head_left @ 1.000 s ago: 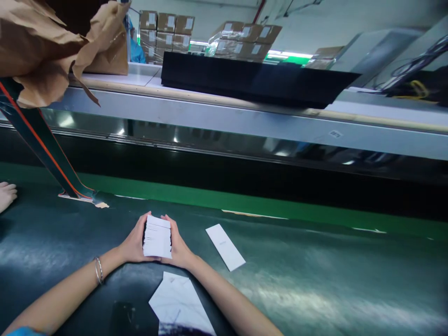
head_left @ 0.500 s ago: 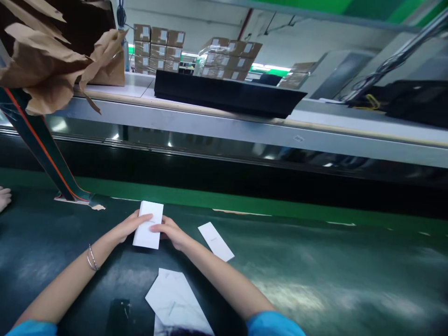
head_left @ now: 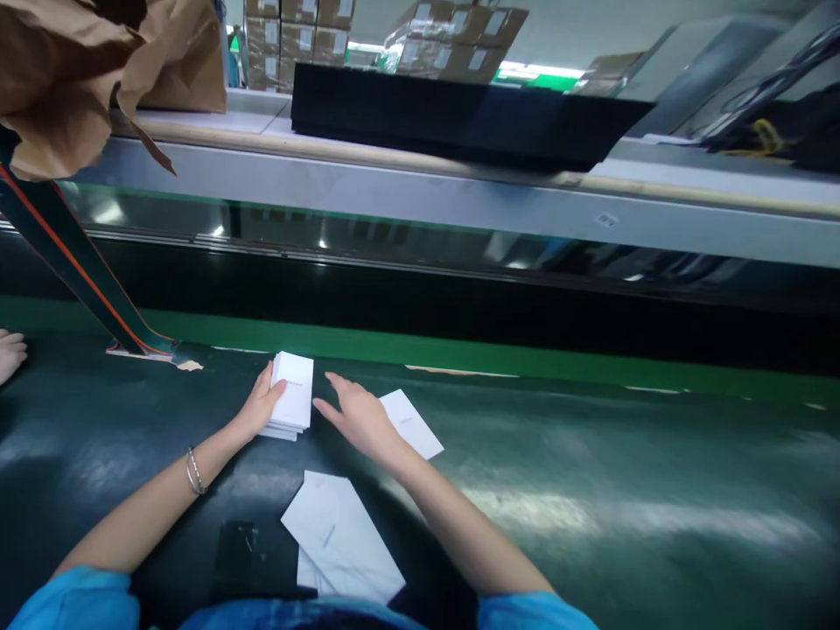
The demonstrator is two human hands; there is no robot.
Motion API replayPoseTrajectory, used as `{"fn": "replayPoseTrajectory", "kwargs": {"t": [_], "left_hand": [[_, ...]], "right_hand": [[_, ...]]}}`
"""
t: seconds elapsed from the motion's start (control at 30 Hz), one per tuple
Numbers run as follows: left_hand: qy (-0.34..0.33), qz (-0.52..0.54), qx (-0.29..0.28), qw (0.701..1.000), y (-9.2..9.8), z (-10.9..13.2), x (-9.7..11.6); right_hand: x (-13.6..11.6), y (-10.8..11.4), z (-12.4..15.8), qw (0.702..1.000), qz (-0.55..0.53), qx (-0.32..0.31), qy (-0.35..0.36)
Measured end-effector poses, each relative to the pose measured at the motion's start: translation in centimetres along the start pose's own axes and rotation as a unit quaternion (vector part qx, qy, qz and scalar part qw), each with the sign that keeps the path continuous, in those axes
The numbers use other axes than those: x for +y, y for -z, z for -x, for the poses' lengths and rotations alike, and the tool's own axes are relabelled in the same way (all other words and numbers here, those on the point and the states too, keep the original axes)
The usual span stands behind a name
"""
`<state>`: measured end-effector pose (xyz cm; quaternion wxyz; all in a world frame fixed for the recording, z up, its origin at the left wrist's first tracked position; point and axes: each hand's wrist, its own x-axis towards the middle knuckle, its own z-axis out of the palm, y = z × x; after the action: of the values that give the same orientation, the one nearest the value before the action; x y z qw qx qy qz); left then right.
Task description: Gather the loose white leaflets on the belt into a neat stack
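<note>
A stack of white cards [head_left: 295, 394] is gripped at its left side by my left hand [head_left: 261, 404], the thumb lying on the top card. Just right of the stack, my right hand [head_left: 358, 418] is off it, thumb and fingers apart with nothing between them. Partly behind that hand, a single white card [head_left: 413, 427] lies on the dark green surface [head_left: 591, 525]. Closer to my body are several larger white sheets [head_left: 347, 534], overlapping each other.
At the left edge another person's hand [head_left: 10, 354] shows. A dark strap with orange lines [head_left: 85, 262] slants down to the surface. Beyond, a shelf [head_left: 394, 179] holds a long black tray [head_left: 459, 118] and torn brown paper [head_left: 59, 96].
My right hand has let go of the stack and moved right, its fingers now spread. The stack's lower cards stick out more at the bottom. The whole view has shifted.
</note>
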<state>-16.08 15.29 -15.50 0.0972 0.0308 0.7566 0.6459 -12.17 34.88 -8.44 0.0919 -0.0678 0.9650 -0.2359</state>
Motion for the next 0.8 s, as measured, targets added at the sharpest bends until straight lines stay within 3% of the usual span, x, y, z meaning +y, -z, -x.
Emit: {"fn": "replayPoseTrajectory", "kwargs": {"t": [0.03,0.1,0.17,0.2,0.33,0.43,0.6,0.7,0.8], "left_hand": [[0.01,0.0,0.0,1.0,-0.1,0.1,0.0],[0.026,0.003,0.001,1.0,-0.2,0.1,0.1],[0.039,0.004,0.004,0.999,-0.1,0.1,0.2],[0.047,0.004,0.006,0.999,-0.1,0.1,0.3],[0.078,-0.016,0.029,0.996,0.5,-0.1,1.2],[0.046,-0.047,0.069,0.995,1.1,0.2,2.7],[-0.164,-0.126,0.116,0.971,2.2,2.5,6.8],[-0.239,-0.145,0.101,0.955,2.5,4.0,9.2],[-0.272,-0.135,0.061,0.951,2.3,5.0,10.9]], "right_hand": [[0.1,-0.7,2.1,0.999,0.015,0.008,0.038],[0.1,-2.9,6.3,0.993,0.014,-0.067,0.095],[0.4,-5.5,9.6,0.983,0.034,-0.152,0.097],[0.7,-6.7,10.7,0.982,0.043,-0.162,0.087],[3.4,-9.0,10.7,0.995,0.016,-0.065,0.079],[5.7,-8.5,8.4,0.996,-0.012,-0.001,0.089],[6.6,-6.3,5.9,0.997,0.044,-0.012,0.062],[5.7,-4.8,6.0,0.997,0.05,-0.042,0.051],[4.7,-3.5,7.1,0.997,0.063,-0.045,0.021]]}}
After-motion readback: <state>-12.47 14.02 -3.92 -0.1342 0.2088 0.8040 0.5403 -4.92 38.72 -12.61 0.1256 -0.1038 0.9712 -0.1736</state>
